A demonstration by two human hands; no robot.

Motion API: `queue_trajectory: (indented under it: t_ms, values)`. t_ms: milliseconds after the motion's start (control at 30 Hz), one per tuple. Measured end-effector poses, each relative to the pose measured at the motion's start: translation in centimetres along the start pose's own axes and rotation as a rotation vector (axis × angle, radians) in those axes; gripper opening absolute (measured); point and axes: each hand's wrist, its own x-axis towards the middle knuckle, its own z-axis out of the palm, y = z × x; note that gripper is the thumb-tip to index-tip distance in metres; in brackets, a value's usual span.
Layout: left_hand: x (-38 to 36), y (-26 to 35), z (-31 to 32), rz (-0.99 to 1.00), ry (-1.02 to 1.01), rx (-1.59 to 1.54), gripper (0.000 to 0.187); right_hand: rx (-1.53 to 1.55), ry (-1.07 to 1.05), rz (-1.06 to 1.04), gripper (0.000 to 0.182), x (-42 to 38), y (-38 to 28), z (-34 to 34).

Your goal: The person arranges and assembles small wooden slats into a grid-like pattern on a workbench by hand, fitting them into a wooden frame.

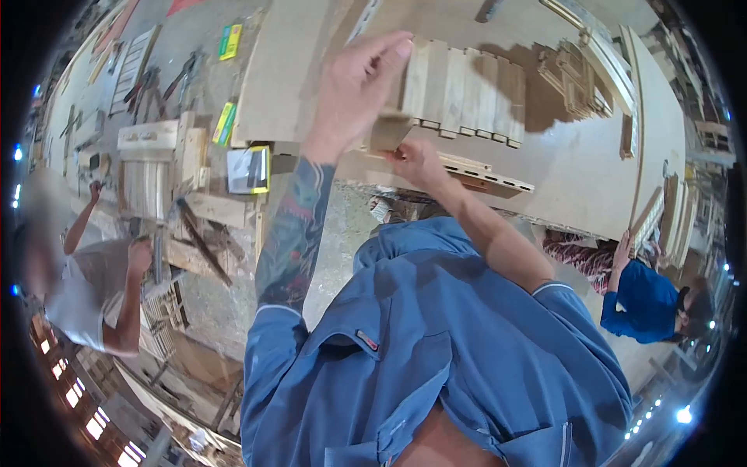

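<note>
My left hand [358,89], on the tattooed arm, is over the workbench at the left end of a row of wooden slats [463,89]. Its thumb and forefinger are pinched together; whatever they hold, if anything, is hidden. Nearer my body, my right hand [418,161] is closed on the lower end of a short wooden board [391,131], its thumb along the near edge. The slats lie side by side, with notched ends facing me. Just right of my right hand, a slotted wooden strip [486,179] lies along the bench's front edge.
A stack of wooden pieces [574,78] stands at the bench's right. Left are yellow-green boxes [224,124], a yellow-edged box [249,170], pliers [144,86] and a wooden frame [148,187]. One person [93,288] works at left, another in blue [642,303] at right.
</note>
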Motion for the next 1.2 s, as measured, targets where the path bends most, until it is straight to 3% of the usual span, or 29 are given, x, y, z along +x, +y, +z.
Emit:
queue_trajectory:
  t_ms: [33,67,100,133,200,267,333,400,467,500,567,667,800,867,1000,1033,1100,1133,1200]
  values:
    - [-0.5,0.2,1.2,0.002,-0.018,-0.019,0.03,-0.138,0.064,-0.131,0.019,-0.4,-0.1,0.3]
    - [-0.9,0.1,2.3,0.153,-0.071,0.17,0.029,-0.278,0.12,-0.268,0.017,-0.5,-0.1,0.4]
    - [-1.3,0.2,3.1,0.305,-0.12,0.363,0.028,-0.286,0.127,-0.259,0.017,-0.7,0.4,0.7]
    - [-1.5,0.9,3.1,0.309,-0.128,0.355,0.028,-0.343,0.111,-0.239,0.016,-0.8,1.1,0.9]
    - [-1.6,2.0,2.7,0.214,-0.173,0.653,0.027,-0.4,0.095,-0.213,0.015,-0.9,1.6,1.0]
    - [-1.5,1.9,2.5,0.238,-0.196,0.659,0.029,-0.43,0.031,-0.053,0.015,-0.5,1.0,0.8]
    - [-1.2,2.3,2.4,0.185,-0.216,0.69,0.03,-0.385,-0.004,-0.065,0.019,1.5,1.7,-1.9]
    - [-0.8,2.9,2.4,0.133,-0.243,0.693,0.03,-0.173,-0.286,-0.103,0.024,5.7,1.9,-6.6]
    - [-0.5,3.2,2.5,0.073,-0.267,0.702,0.031,-0.433,0.027,-0.164,0.037,12.0,8.1,-10.0]
    - [-0.5,3.2,2.6,0.046,-0.267,0.703,0.031,-0.583,-0.04,0.087,0.046,15.7,7.2,-12.3]
    - [-0.3,3.2,2.6,-0.007,-0.286,0.72,0.03,-0.74,0.267,0.04,0.053,20.3,11.2,-13.2]
    - [0.0,3.5,2.6,-0.052,-0.31,0.714,0.028,-0.837,0.089,-0.06,0.055,21.0,11.1,-12.9]
    - [-0.3,3.8,2.8,-0.073,-0.298,0.743,0.025,-0.654,-0.063,0.075,0.055,17.5,7.0,-12.0]
    - [-0.5,3.7,2.8,-0.023,-0.264,0.755,0.023,0.114,-0.029,0.237,0.039,15.3,3.9,-12.9]
    - [-0.9,4.6,3.4,0.157,-0.167,0.955,0.025,0.296,-0.186,0.107,0.042,6.5,3.9,-9.8]
    - [-1.1,5.0,3.8,0.174,-0.17,0.949,0.025,0.17,-0.169,0.177,0.04,5.0,4.0,-9.3]
    - [-1.2,5.8,4.9,-0.092,0.021,0.37,0.035,0.015,-0.168,0.331,0.031,2.7,2.1,-10.2]
    - [-1.3,5.9,5.4,-0.088,0.02,0.362,0.035,0.008,-0.163,0.333,0.031,1.6,2.0,-10.0]
    - [-1.2,5.6,6.0,-0.188,0.06,-0.096,0.043,0.327,-0.027,0.276,0.026,-0.4,1.9,-9.4]
